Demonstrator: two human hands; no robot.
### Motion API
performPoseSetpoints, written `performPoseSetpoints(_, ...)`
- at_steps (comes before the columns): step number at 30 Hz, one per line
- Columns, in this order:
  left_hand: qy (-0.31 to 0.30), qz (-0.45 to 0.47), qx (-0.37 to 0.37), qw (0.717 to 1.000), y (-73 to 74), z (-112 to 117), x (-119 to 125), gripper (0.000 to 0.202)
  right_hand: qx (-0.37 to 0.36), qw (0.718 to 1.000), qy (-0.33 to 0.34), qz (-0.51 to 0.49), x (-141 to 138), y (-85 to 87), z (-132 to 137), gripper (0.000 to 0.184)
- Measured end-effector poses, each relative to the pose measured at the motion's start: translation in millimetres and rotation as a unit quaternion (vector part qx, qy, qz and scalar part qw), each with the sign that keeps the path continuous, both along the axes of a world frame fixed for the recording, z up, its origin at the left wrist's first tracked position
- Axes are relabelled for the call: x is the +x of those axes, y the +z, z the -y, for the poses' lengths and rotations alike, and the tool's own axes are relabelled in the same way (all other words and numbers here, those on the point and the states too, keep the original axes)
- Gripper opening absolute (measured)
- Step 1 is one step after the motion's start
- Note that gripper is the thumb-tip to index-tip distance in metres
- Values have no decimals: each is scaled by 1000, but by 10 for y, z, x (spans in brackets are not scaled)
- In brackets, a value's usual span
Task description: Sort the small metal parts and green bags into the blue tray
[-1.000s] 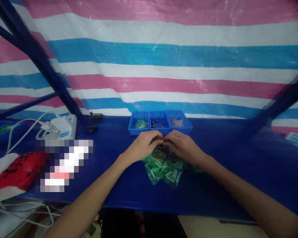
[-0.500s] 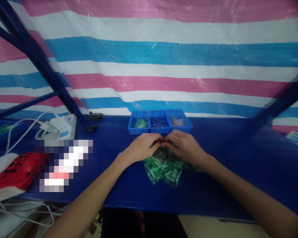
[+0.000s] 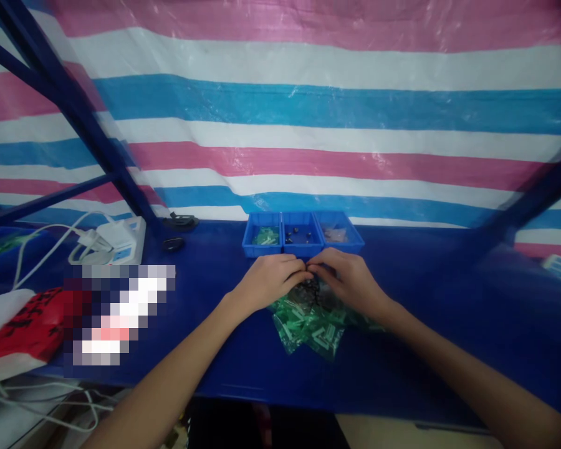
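Observation:
My left hand [image 3: 277,278] and my right hand [image 3: 350,278] meet at their fingertips, just in front of the blue bins. Both are closed in a pinch, and what sits between the fingers is too small or hidden to name. Under them lies a heap of green plastic packets [image 3: 308,325] with pale strips inside. Small dark pieces [image 3: 312,290] rest on the heap's far side, partly covered by my hands. Green packets fill part of the left blue bin [image 3: 263,252]. A few small dark parts lie in the middle bin [image 3: 303,248], and pinkish packets in the right bin [image 3: 353,245].
On the left stand a white power strip [image 3: 133,243] with plugged cables, a black object [image 3: 172,244] and a red-and-white bag [image 3: 32,327]. A blurred patch hides part of the blue table [image 3: 191,349]. A striped sheet [image 3: 308,100] hangs behind; blue frame bars slant at both sides.
My fingertips have drawn closer together, and the left fingers look straighter. The whole view has shifted slightly; bins and packets stay in place.

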State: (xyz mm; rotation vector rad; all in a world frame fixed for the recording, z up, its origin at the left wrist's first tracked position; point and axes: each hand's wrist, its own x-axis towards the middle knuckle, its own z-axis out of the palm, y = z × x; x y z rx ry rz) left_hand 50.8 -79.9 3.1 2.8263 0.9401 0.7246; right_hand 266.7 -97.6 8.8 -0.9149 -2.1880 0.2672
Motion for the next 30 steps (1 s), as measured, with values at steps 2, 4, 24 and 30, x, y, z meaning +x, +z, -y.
performPoseSetpoints(2, 15, 16, 2, 1000, 7, 10, 0, 30, -39, 999, -1, -8, -4, 9, -8, 15)
performPoseSetpoints(4, 28, 35, -2, 999, 18, 17, -1, 28, -73, 997, 3, -11, -4, 14, -17, 15)
performPoseSetpoints(24, 24, 64, -72, 995, 55, 22, 24, 28, 53, 994, -35, 86, -8, -50, 41, 14)
performPoseSetpoints(30, 73, 44, -1, 996, 32, -17, -37, 25, 131, 976, -131, 118, -4, 20, -293, 20)
